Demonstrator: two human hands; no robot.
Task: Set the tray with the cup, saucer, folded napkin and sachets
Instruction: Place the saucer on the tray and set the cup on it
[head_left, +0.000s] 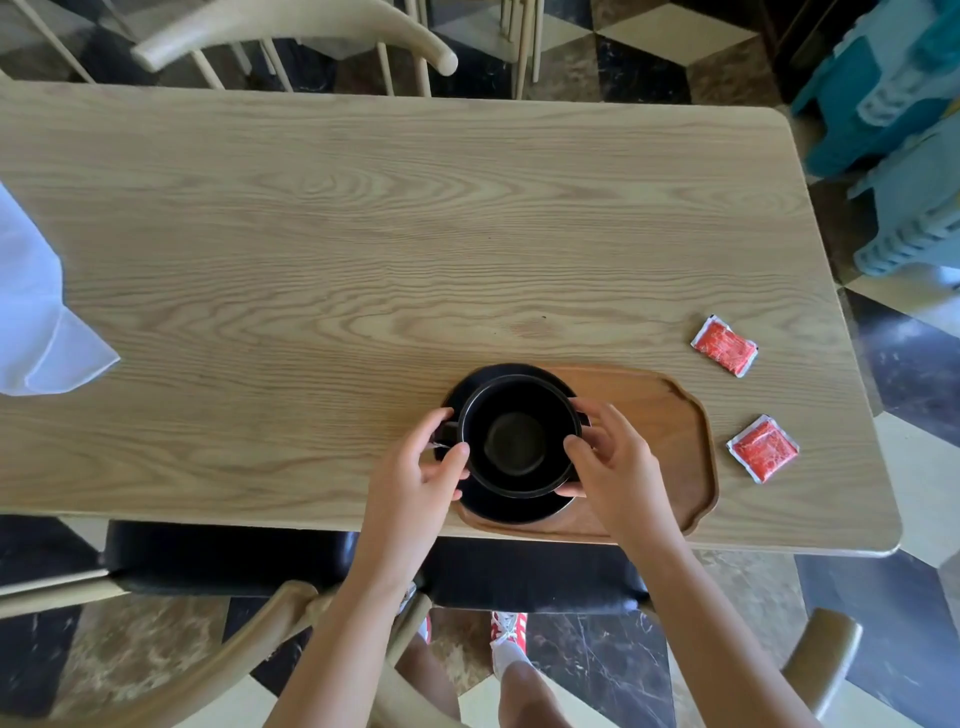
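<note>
A black cup (518, 435) stands on a black saucer (498, 506) at the left end of a brown wooden tray (670, 431) near the table's front edge. My left hand (421, 478) grips the cup's left side at its handle. My right hand (613, 467) holds the cup's right side, fingers curled around the rim. Two red sachets lie on the table to the right of the tray, one farther back (724, 345) and one nearer (762, 448). A white napkin (36, 306) lies unfolded at the table's left edge.
The light wooden table (363, 234) has a black-cushioned chair (223, 558) tucked under its front edge and a pale wooden chair (296, 36) behind it. Blue stacked plastic items (904, 130) stand on the floor at the right.
</note>
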